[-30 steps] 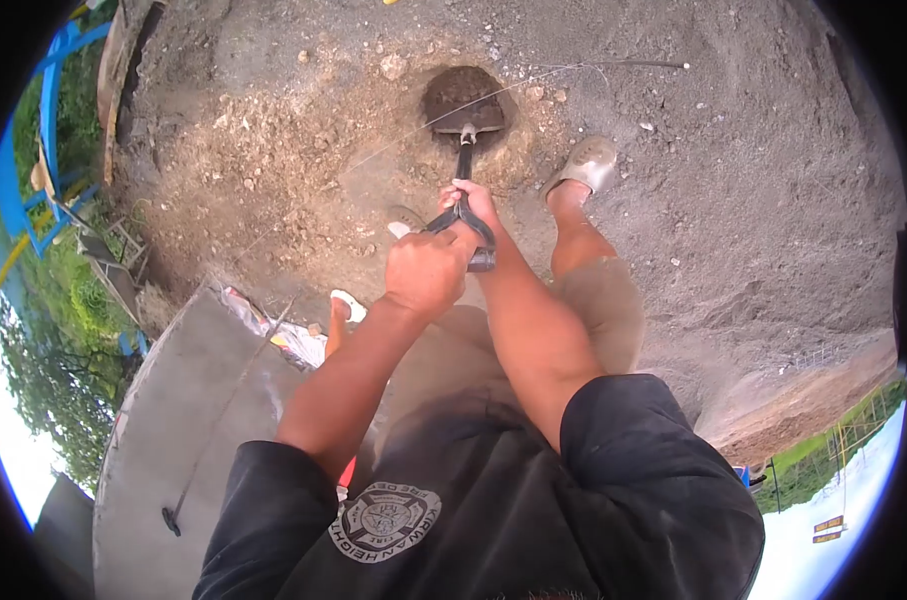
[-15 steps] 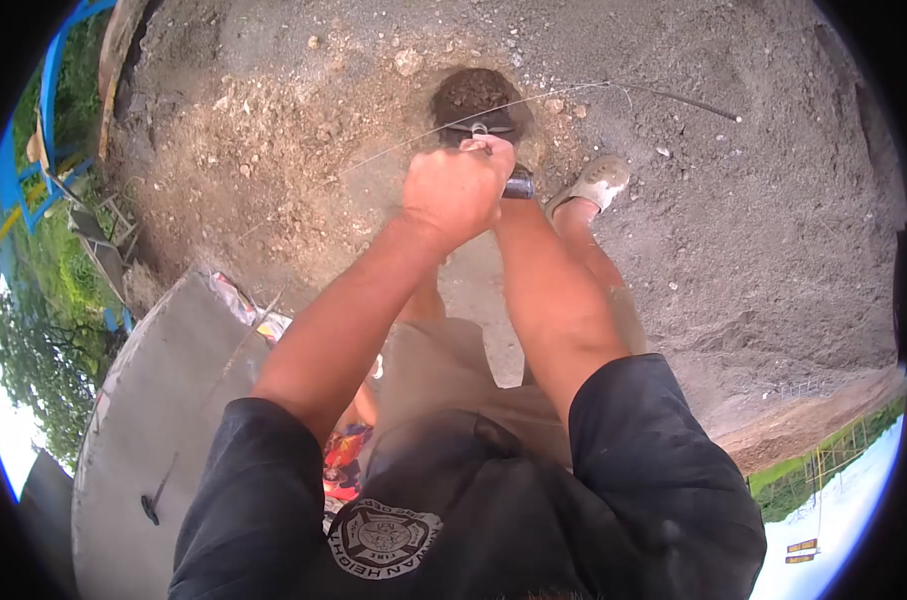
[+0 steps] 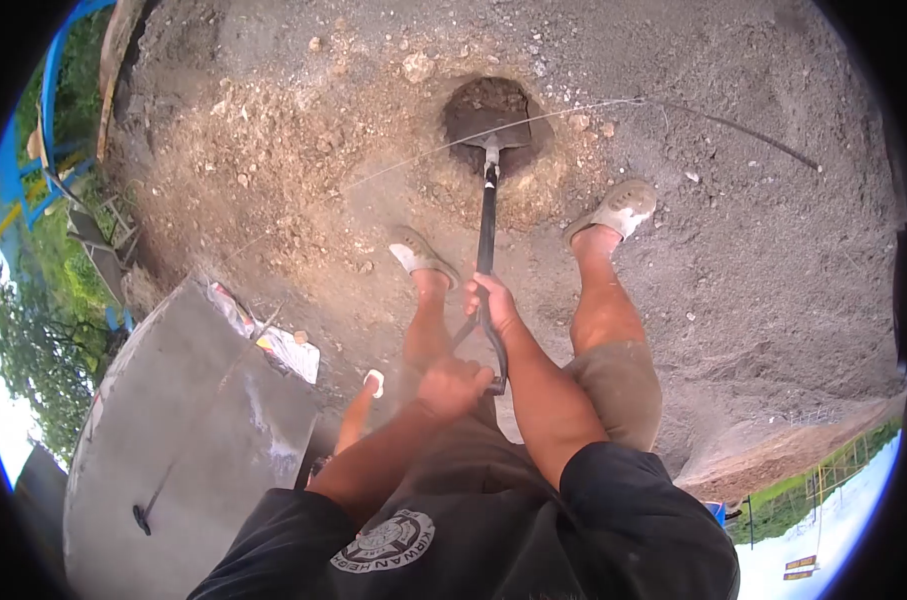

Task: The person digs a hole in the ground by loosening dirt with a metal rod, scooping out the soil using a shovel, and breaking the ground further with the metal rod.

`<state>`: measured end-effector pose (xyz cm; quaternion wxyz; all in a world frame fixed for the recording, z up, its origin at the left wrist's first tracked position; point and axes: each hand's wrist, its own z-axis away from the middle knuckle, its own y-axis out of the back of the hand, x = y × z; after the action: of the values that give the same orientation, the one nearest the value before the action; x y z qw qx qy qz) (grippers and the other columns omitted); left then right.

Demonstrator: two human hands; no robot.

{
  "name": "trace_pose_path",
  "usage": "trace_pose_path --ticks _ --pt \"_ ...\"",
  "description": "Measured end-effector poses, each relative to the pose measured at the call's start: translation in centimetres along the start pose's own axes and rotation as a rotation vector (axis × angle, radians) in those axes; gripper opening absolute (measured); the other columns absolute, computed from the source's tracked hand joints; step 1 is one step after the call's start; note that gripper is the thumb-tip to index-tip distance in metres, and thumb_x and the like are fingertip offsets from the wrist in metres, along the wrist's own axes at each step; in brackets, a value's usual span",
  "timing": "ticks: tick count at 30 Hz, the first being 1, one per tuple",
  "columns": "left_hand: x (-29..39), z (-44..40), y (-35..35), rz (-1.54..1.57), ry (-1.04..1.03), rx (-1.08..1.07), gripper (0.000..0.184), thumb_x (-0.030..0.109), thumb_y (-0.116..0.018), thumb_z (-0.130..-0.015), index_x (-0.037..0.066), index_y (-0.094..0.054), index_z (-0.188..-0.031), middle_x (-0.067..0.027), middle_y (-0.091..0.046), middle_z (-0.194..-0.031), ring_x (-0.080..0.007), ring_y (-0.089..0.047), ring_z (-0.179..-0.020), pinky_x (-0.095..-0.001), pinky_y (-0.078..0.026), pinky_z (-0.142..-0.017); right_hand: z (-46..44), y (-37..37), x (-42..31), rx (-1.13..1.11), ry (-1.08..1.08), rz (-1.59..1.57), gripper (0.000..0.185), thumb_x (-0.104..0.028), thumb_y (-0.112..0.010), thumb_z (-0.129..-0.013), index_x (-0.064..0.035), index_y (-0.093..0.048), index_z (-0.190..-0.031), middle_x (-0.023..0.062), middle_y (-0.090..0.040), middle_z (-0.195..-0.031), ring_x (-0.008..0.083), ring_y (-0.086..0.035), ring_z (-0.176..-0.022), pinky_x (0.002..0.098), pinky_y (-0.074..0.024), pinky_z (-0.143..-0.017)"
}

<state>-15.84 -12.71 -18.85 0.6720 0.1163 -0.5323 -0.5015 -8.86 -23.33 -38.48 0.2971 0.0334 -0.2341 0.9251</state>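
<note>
A shovel reaches from my body towards a round hole in the ground. Its flat blade is inside the hole, over dark soil. My left hand grips the handle at the near end, close to my waist. Further up, my right hand is closed round the lower part of the shaft, just above the forked handle. A thin wire crosses over the hole and the blade. My feet, in clogs, stand apart on the near side of the hole.
Loose gravel and stones surround the hole. The wire runs right into a thin rod on the ground. At left is a grey concrete slab, with printed sacks beside it. Another person's leg shows behind my left arm.
My hands have come back from above the hole towards my waist. The shovel has tipped from near upright to slanting, so its shaft and blade show. My right hand has gone lower on the shaft.
</note>
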Motion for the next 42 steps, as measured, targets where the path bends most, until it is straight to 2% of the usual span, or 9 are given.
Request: trace_pose_path --ticks 7,11,14,17,28,30,32,36,42 --pt "-0.6 -3.6 6.8 0.014 0.074 -0.094 0.01 0.013 -0.068 -0.076 0.015 -0.063 -0.084 -0.0051 -0.066 -0.073 -0.0275 -0.069 -0.066 -0.0416 -0.055 -0.064 3.0 -4.5 -1.8 0.166 -0.083 -0.1 0.011 -0.014 -0.055 -0.101 -0.0078 -0.048 -0.107 0.0053 -0.053 -0.077 0.0165 -0.053 -0.063 0.0341 -0.0482 -0.058" --pt "0.9 -9.9 21.3 0.029 0.142 -0.049 0.021 0.008 -0.067 -0.072 0.013 -0.069 -0.093 -0.0091 -0.071 -0.077 -0.0314 -0.071 -0.064 -0.0469 -0.057 -0.06 3.8 -12.4 -8.2 0.062 -0.263 -0.131 0.019 -0.013 -0.053 -0.101 -0.0064 -0.041 -0.088 0.0066 -0.051 -0.073 0.0175 -0.052 -0.063 0.0333 -0.0489 -0.061" --pt "-0.2 -12.7 23.3 -0.04 0.099 -0.045 0.019 0.009 -0.068 -0.072 0.013 -0.069 -0.091 -0.0085 -0.07 -0.075 -0.0303 -0.072 -0.065 -0.0458 -0.056 -0.059 2.5 -14.2 -11.1 -0.002 -0.343 -0.124 0.023 -0.011 -0.053 -0.099 -0.0071 -0.041 -0.081 0.0056 -0.049 -0.069 0.0166 -0.05 -0.063 0.0314 -0.0478 -0.062" --pt "-3.3 -13.2 14.9 -0.04 0.038 0.015 0.016 0.012 -0.07 -0.072 0.013 -0.067 -0.087 -0.0073 -0.069 -0.074 -0.0285 -0.072 -0.065 -0.0444 -0.056 -0.058 -3.3 -8.8 -11.6 -0.047 -0.236 0.033 0.023 -0.012 -0.054 -0.1 -0.0086 -0.042 -0.08 0.0035 -0.048 -0.068 0.0142 -0.05 -0.06 0.028 -0.0462 -0.059" --pt "-2.0 -7.0 9.9 -0.067 0.071 0.118 0.01 0.019 -0.068 -0.075 0.015 -0.06 -0.079 -0.0034 -0.065 -0.069 -0.0235 -0.07 -0.064 -0.0414 -0.054 -0.059 -2.3 -4.3 -6.6 -0.035 -0.164 0.156 0.018 -0.012 -0.056 -0.1 -0.0091 -0.047 -0.084 -0.002 -0.048 -0.068 0.01 -0.048 -0.057 0.0262 -0.0454 -0.055" --pt "-1.5 -4.7 7.0 -0.029 0.078 0.096 0.009 0.02 -0.066 -0.077 0.016 -0.059 -0.078 -0.0022 -0.064 -0.068 -0.0233 -0.069 -0.063 -0.041 -0.054 -0.059 -1.3 -2.2 -4.4 0.003 -0.17 0.121 0.005 -0.011 -0.057 -0.099 -0.0106 -0.053 -0.102 -0.0007 -0.051 -0.072 0.0106 -0.05 -0.058 0.0275 -0.0458 -0.055" --pt "-1.2 -1.7 2.2 0.001 0.07 0.069 0.008 0.02 -0.065 -0.077 0.016 -0.058 -0.078 -0.0001 -0.063 -0.067 -0.0221 -0.068 -0.064 -0.0392 -0.054 -0.06 -2.2 2.5 -1.3 0.049 -0.114 0.178 0.027 -0.011 -0.058 -0.098 -0.0144 -0.052 -0.123 0.0009 -0.053 -0.076 0.0126 -0.051 -0.058 0.0294 -0.0458 -0.052" --pt "-1.6 3.6 -7.0 0.079 0.089 0.122 0.007 0.019 -0.065 -0.077 0.017 -0.057 -0.076 0.0017 -0.058 -0.067 -0.0191 -0.067 -0.067 -0.0358 -0.052 -0.064 -1.5 7.0 3.7 0.124 -0.004 0.313 0.042 -0.011 -0.061 -0.097 -0.0192 -0.053 -0.137 0.0011 -0.053 -0.076 0.0126 -0.052 -0.057 0.0303 -0.0462 -0.052" --pt "-1.1 3.4 -6.1 0.182 0.081 0.047 0.009 0.018 -0.066 -0.078 0.016 -0.059 -0.084 0.0004 -0.06 -0.074 -0.0218 -0.066 -0.069 -0.0367 -0.052 -0.07 -0.5 4.7 2.7 0.227 -0.023 0.36 0.037 -0.009 -0.062 -0.096 -0.0117 -0.047 -0.13 0.0062 -0.056 -0.075 0.0186 -0.054 -0.056 0.0391 -0.0491 -0.052"
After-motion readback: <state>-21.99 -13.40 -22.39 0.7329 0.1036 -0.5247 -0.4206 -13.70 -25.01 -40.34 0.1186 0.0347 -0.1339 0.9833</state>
